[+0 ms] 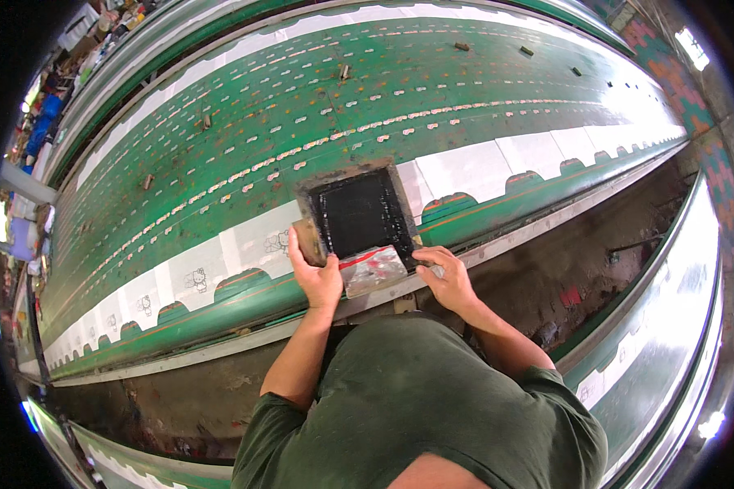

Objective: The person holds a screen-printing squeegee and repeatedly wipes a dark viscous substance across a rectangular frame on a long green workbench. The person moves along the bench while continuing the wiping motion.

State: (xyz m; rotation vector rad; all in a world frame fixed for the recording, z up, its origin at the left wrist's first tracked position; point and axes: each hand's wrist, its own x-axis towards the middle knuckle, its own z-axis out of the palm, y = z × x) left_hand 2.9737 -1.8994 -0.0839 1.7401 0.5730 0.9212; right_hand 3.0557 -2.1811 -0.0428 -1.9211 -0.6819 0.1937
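Observation:
A dark framed printing screen (359,208) lies on white cut panels along the table's near edge. A light brown strip (311,240) runs on the screen's left side, and my left hand (313,277) grips that side, thumb near the lower corner. Along the screen's near side is a paint-smeared metallic tray (373,278) with a red strip across it, between my hands. My right hand (447,279) is closed at the screen's lower right corner, fingers curled on something small and greyish that I cannot make out. Printed outline figures (196,280) show on panels to the left.
The long green table (253,163) carries rows of small printed motifs and several small blocks (527,51). A parallel table (652,326) stands at lower right beyond a dirty floor gap (579,236). Assorted clutter (45,130) lines the far left.

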